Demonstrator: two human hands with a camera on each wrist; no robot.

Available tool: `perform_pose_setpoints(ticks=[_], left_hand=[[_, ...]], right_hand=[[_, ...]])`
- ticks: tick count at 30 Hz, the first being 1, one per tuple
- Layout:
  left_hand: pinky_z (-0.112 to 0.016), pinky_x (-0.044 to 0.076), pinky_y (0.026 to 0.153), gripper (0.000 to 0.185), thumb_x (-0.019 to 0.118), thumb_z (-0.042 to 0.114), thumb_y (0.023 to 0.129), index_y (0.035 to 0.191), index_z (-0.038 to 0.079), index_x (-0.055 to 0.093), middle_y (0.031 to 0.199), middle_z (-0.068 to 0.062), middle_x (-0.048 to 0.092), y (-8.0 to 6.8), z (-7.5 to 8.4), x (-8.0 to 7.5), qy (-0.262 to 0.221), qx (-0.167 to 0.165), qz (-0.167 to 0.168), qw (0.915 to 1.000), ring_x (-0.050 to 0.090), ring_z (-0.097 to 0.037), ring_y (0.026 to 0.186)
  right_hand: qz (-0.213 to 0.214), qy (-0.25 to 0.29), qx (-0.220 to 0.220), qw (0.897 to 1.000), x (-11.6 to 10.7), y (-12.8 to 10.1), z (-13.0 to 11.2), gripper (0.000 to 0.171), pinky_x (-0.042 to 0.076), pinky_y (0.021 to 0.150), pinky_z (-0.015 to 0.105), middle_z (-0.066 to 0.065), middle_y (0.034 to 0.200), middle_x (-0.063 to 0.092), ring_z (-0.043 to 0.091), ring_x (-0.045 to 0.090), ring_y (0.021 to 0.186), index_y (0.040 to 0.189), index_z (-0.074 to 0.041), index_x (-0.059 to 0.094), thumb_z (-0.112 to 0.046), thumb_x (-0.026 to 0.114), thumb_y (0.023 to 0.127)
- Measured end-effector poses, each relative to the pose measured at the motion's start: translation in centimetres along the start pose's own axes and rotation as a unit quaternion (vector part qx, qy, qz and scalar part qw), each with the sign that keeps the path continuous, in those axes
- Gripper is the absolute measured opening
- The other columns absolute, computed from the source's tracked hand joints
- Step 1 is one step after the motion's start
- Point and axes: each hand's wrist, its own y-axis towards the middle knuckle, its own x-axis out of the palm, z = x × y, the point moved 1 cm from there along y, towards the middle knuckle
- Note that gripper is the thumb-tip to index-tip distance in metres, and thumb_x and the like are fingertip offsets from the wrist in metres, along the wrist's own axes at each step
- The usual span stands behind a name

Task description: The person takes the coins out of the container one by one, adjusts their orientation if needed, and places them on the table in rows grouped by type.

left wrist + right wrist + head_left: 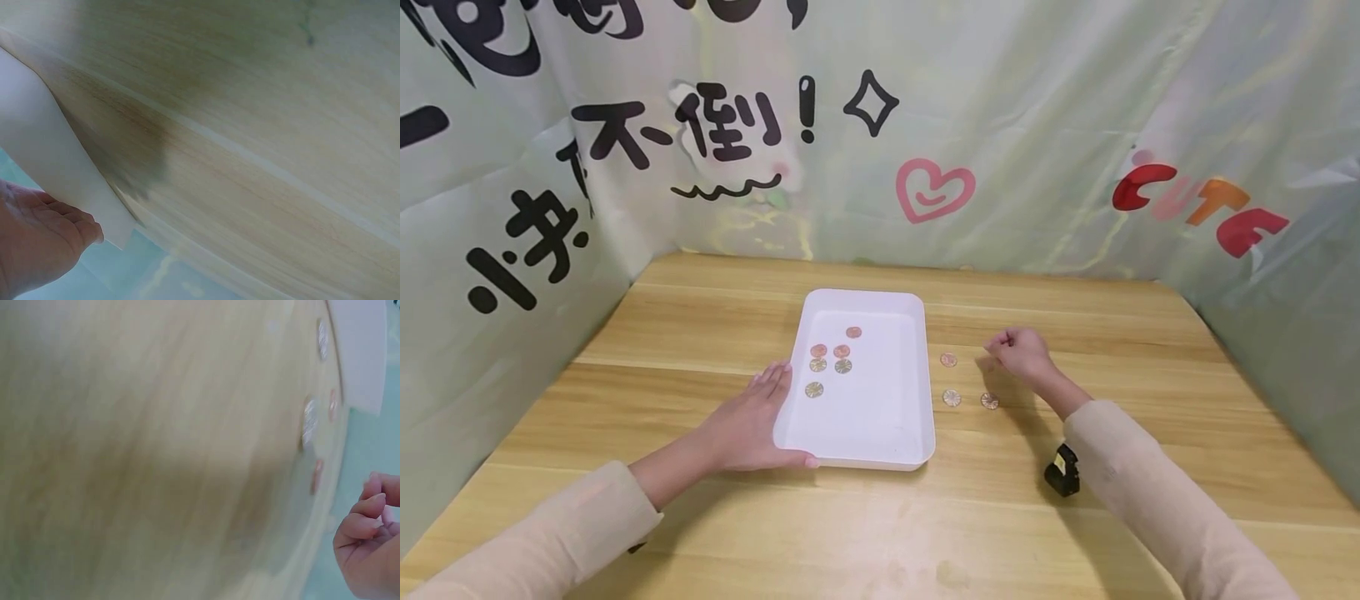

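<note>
A white tray (876, 417) holds several copper and gold-coloured coins in its left part. My left hand (751, 423) rests around the tray's near left corner, fingers along the left side and thumb by the near edge. In the left wrist view, the palm lies against the tray's wall (69, 162). Over the table right of the tray is my right hand (1021, 352), its fingers curled in with nothing visible between them. Near it lie a copper coin (948, 360), a silver coin (951, 398) and a darker coin (989, 401). Another reddish coin (317, 477) shows in the right wrist view.
A small black object with a yellow patch (1063, 471) is beside the right sleeve. The wooden table (880, 533) is bounded at the back and sides by a printed curtain (1030, 108) with lettering and a pink heart.
</note>
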Motion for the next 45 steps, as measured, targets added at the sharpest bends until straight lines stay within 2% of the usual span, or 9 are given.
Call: perform_pose_setpoints(ticks=[4,7,12,20,28,32,36,41,45], left_hand=[[-0.047,0.025,0.114,0.123,0.061,0.075,0.064,0.142,-0.012,0.022,0.151,-0.026,0.020,0.0,0.0,-0.1,-0.002,-0.002,-0.002,1.0000,0.020,-0.037,0.141],[-0.047,0.025,0.114,0.123,0.060,0.075,0.064,0.142,-0.012,0.022,0.151,-0.025,0.020,0.0,0.0,-0.1,-0.001,-0.003,-0.002,1.0000,0.020,-0.037,0.141],[-0.046,0.025,0.114,0.123,0.060,0.076,0.064,0.142,-0.012,0.022,0.151,-0.025,0.020,0.0,0.0,0.0,0.002,-0.002,-0.003,1.0000,0.020,-0.037,0.141],[-0.046,0.024,0.115,0.123,0.059,0.077,0.064,0.142,-0.012,0.022,0.151,-0.026,0.021,0.1,0.0,0.0,0.006,-0.002,-0.002,1.0000,0.021,-0.037,0.141],[-0.046,0.025,0.114,0.123,0.059,0.077,0.064,0.141,-0.012,0.023,0.150,-0.026,0.021,0.1,0.0,0.0,0.006,0.000,0.001,1.0000,0.021,-0.037,0.141],[-0.047,0.024,0.115,0.123,0.060,0.076,0.064,0.142,-0.012,0.023,0.150,-0.026,0.021,0.0,-0.1,0.0,0.002,-0.002,0.001,1.0000,0.020,-0.037,0.141],[-0.047,0.024,0.114,0.122,0.059,0.076,0.064,0.141,-0.012,0.024,0.150,-0.026,0.021,-0.1,-0.1,-0.1,0.005,0.000,0.002,1.0000,0.021,-0.036,0.141],[-0.047,0.024,0.114,0.122,0.058,0.077,0.065,0.142,-0.011,0.023,0.151,-0.026,0.021,-0.1,-0.1,-0.1,0.005,0.002,-0.002,1.0000,0.020,-0.036,0.141],[-0.047,0.023,0.115,0.123,0.058,0.077,0.065,0.142,-0.011,0.022,0.151,-0.026,0.020,-0.1,-0.1,-0.1,0.003,0.004,0.000,1.0000,0.019,-0.036,0.141]], right_hand=[[-0.005,0.021,-0.042,0.999,0.4,-0.5,-1.8,0.017,0.044,0.049,0.021,0.012,0.072,0.060,0.012,0.052,0.060,0.088,0.007,0.057,-0.009,0.055,0.091],[-0.009,0.034,-0.064,0.997,1.1,-0.8,-3.1,0.016,0.042,0.046,0.020,0.004,0.064,0.055,0.010,0.048,0.054,0.089,0.007,0.058,-0.009,0.056,0.091],[-0.016,0.032,-0.102,0.994,2.2,-0.9,-5.2,0.014,0.037,0.044,0.018,0.008,0.063,0.056,0.007,0.043,0.050,0.087,0.005,0.059,-0.009,0.057,0.090],[-0.065,0.049,-0.137,0.987,3.8,-0.9,-10.1,0.013,0.037,0.044,0.017,0.004,0.064,0.053,0.009,0.044,0.052,0.085,0.002,0.059,-0.010,0.059,0.089],[-0.120,0.063,-0.187,0.973,7.3,0.0,-14.6,0.010,0.041,0.049,0.017,0.003,0.064,0.055,0.008,0.047,0.055,0.085,0.002,0.060,-0.008,0.060,0.089],[-0.166,0.040,-0.206,0.964,9.3,0.6,-16.1,0.009,0.042,0.050,0.016,0.007,0.066,0.059,0.007,0.049,0.056,0.087,0.002,0.062,-0.007,0.062,0.087],[-0.218,0.005,-0.208,0.953,11.3,1.2,-17.1,0.009,0.042,0.049,0.015,0.018,0.077,0.065,0.010,0.051,0.056,0.090,0.001,0.064,-0.007,0.064,0.086],[-0.265,-0.033,-0.207,0.941,13.4,1.6,-17.4,0.009,0.041,0.049,0.013,0.009,0.070,0.063,0.006,0.047,0.053,0.091,0.001,0.066,-0.006,0.064,0.085],[-0.286,-0.094,-0.217,0.928,14.7,1.9,-16.8,0.008,0.038,0.059,0.013,-0.004,0.063,0.056,0.003,0.047,0.056,0.090,-0.002,0.068,-0.004,0.063,0.083]])
